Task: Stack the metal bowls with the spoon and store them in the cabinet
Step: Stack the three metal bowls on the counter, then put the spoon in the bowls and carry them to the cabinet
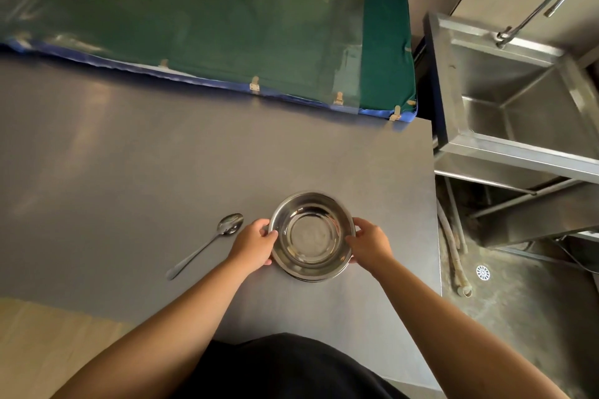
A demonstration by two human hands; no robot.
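A stack of shiny metal bowls (pixel 311 236) sits on the grey table (pixel 129 172), nested one inside another, with lower rims showing at the near edge. My left hand (pixel 254 244) grips the stack's left rim and my right hand (pixel 369 244) grips its right rim. A metal spoon (pixel 207 244) lies on the table just left of my left hand, bowl end pointing away from me, and neither hand touches it. No cabinet is in view.
A green pad with blue edging (pixel 227 26) lies along the table's far side. A steel sink (pixel 525 100) with a tap (pixel 538 10) stands to the right, past the table's right edge. Hoses (pixel 453 253) and a floor drain (pixel 483 272) lie below it.
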